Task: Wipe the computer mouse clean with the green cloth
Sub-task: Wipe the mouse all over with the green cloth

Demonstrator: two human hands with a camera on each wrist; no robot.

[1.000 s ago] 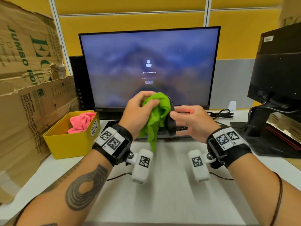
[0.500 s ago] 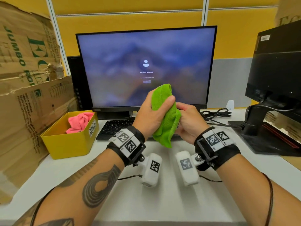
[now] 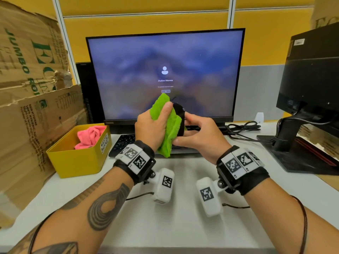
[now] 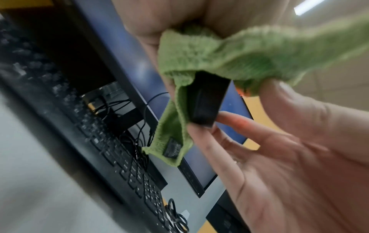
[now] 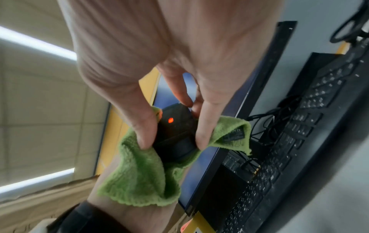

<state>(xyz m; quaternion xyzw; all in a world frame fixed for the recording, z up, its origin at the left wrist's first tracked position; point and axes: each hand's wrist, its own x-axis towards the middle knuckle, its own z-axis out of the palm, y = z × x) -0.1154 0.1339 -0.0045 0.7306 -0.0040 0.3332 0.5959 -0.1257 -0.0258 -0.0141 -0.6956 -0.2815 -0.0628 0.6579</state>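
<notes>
Left hand (image 3: pixel 152 127) is gripping the green cloth (image 3: pixel 167 125), pressing it against the black mouse (image 3: pixel 179 114), which the right hand (image 3: pixel 200 136) is pinching above the bench (image 3: pixel 183 226).

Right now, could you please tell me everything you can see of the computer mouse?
The computer mouse is small, black and looks like smooth plastic. It is lifted off the desk before the lit monitor, underside toward the right wrist view, where an orange-red light glows. The right hand pinches its sides; the green cloth, held by the left hand, wraps its far side.
</notes>
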